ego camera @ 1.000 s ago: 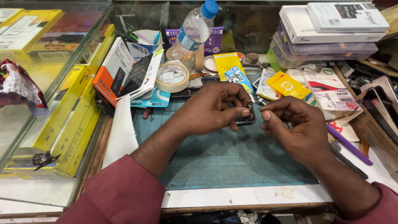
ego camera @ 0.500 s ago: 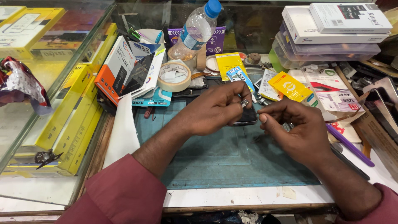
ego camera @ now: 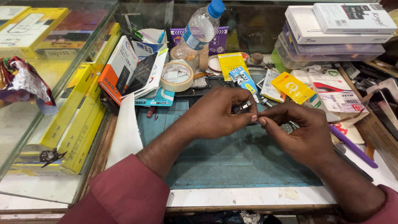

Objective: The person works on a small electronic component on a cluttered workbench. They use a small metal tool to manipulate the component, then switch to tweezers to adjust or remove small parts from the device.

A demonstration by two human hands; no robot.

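My left hand hovers over the teal cutting mat and grips a small silvery metal part between its fingers. My right hand is right beside it. Its thumb and forefinger are pinched together and touch the tip of my left thumb. Whether something tiny sits in that pinch is hidden. A dark flat object lies on the mat, mostly covered by my right hand. Both arms wear dark red sleeves.
Behind the hands lie a tape roll, a plastic water bottle, yellow packets and small boxes. Stacked white boxes stand at the back right. A purple tool lies to the right. Yellow boxes line the glass counter on the left.
My hands have drawn closer together, and the right fingertips now meet the left thumb. The left hand has lifted the small metal part slightly off the dark object.
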